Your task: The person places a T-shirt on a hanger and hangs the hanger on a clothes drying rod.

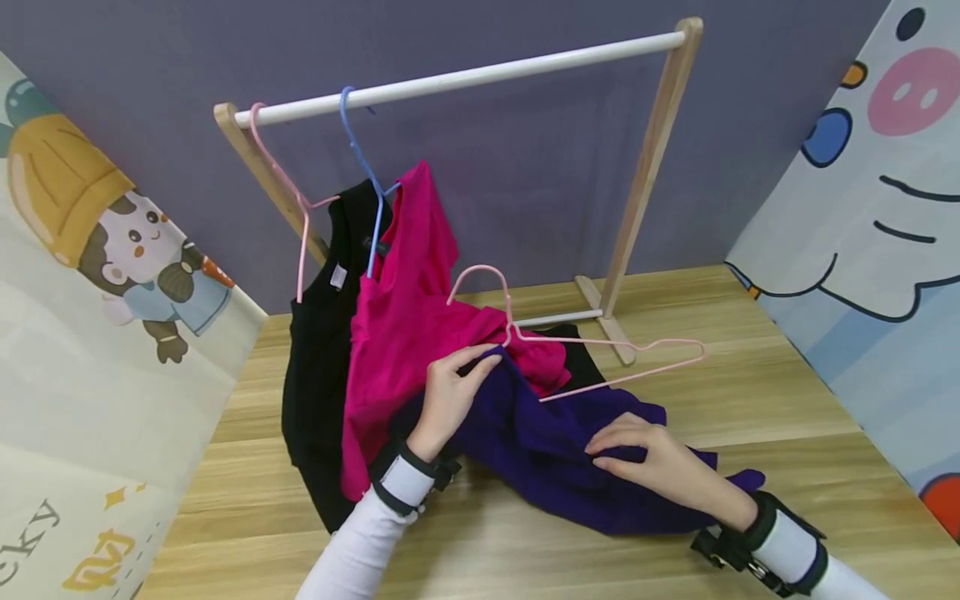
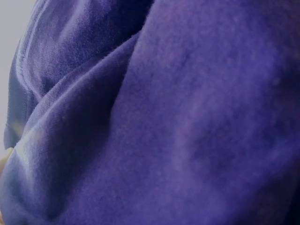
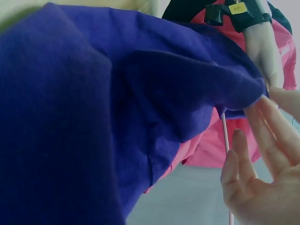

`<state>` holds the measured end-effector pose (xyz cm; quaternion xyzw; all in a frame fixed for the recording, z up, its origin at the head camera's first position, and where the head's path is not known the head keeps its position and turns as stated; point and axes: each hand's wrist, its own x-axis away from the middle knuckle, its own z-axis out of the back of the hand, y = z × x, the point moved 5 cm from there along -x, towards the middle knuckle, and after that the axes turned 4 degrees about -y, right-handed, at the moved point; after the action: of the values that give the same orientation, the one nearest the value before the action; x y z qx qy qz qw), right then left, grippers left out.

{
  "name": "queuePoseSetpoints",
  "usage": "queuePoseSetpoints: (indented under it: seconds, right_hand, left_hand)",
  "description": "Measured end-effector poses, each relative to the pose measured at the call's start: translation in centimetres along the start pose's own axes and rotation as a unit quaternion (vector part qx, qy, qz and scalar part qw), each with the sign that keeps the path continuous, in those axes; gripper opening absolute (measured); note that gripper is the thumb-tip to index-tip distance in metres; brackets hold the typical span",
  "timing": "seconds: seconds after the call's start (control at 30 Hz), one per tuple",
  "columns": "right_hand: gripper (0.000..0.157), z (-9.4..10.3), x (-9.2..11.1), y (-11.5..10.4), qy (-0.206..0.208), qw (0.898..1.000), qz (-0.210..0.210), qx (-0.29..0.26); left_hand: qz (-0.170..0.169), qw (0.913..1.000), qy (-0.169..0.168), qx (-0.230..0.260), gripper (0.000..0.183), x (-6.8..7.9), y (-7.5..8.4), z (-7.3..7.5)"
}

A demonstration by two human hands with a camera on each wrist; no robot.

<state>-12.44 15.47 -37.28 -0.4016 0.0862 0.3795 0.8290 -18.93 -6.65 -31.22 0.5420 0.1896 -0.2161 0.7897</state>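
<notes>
A purple garment (image 1: 525, 450) lies bunched over the tabletop, with one shoulder of a pink hanger (image 1: 508, 304) tucked inside it. The hanger's other shoulder sticks out bare to the right. At the base of the hook, my left hand (image 1: 447, 400) pinches the garment's edge between thumb and fingers. Lower and to the right, my right hand (image 1: 648, 462) grips a fold of the same cloth. In the right wrist view its thumb and fingertips (image 3: 257, 110) meet on the purple fabric. Purple cloth (image 2: 197, 117) fills the left wrist view and hides the left hand's grip.
Behind stands a clothes rack with a white rail (image 1: 480, 77) and wooden posts (image 1: 648, 167). On its left end hang a black garment (image 1: 318, 375) on a pink hanger and a magenta garment (image 1: 397, 333) on a blue hanger (image 1: 358, 150). Cartoon-printed panels (image 1: 862, 250) flank the wooden tabletop (image 1: 240, 500).
</notes>
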Motion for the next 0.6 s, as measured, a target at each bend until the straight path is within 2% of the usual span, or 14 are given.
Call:
queuePoseSetpoints:
  seconds: [0.17,0.43,0.6]
  right_hand:
    - [0.024,-0.8,0.6,0.7,-0.034,0.999,-0.017,-0.015]
    - [0.018,-0.9,1.4,1.6,-0.038,0.998,-0.019,0.040]
    - [0.020,0.1,1.7,2.3,-0.041,0.999,-0.033,-0.015]
  left_hand:
    - [0.012,0.9999,0.005,-0.001,0.014,0.0,-0.1,0.2]
    - [0.009,0.9999,0.008,0.008,0.014,0.2,-0.5,0.5]
    - [0.005,0.9999,0.010,0.013,0.013,0.4,-0.5,1.1]
